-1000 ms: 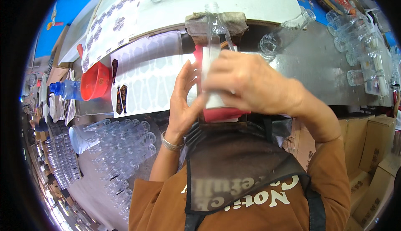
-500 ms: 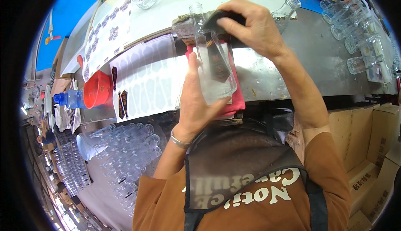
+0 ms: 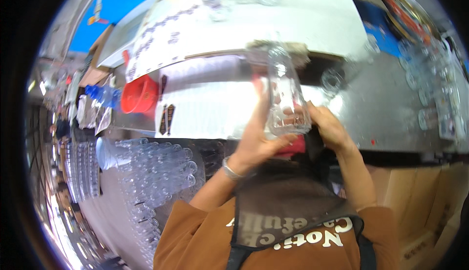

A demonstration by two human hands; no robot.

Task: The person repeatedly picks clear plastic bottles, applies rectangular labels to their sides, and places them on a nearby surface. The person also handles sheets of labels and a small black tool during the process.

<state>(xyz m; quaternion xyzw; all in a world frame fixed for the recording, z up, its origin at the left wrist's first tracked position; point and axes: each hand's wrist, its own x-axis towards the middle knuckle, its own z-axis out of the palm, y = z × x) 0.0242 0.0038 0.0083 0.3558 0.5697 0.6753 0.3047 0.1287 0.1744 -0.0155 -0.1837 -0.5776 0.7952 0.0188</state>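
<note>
My left hand (image 3: 254,143) is wrapped around a clear glass bottle (image 3: 285,87) from the left and below, its fingers showing through the glass. The bottle's neck points away from me and its base faces me. Beside the base, on the right, my right hand (image 3: 332,126) is closed on a black pad (image 3: 315,140); blur hides the pad's edges. Below the base lies a pink-red cloth (image 3: 294,146). Past the bottle is a folded brownish cloth rest (image 3: 295,52). Whether a label sits on the glass is too blurred to tell.
A white sticker sheet (image 3: 205,109) with a dark label (image 3: 167,118) lies left, beside a red bowl (image 3: 139,95). Another glass bottle (image 3: 333,79) is on the metal table to the right. Glass mugs (image 3: 430,84) stand far right, many bottles (image 3: 161,167) lower left, cardboard boxes (image 3: 415,192) lower right.
My right hand with the black pad has come down from the bottle's neck to beside its base. The bottle looks lifted off the cloth. The whole view has shifted.
</note>
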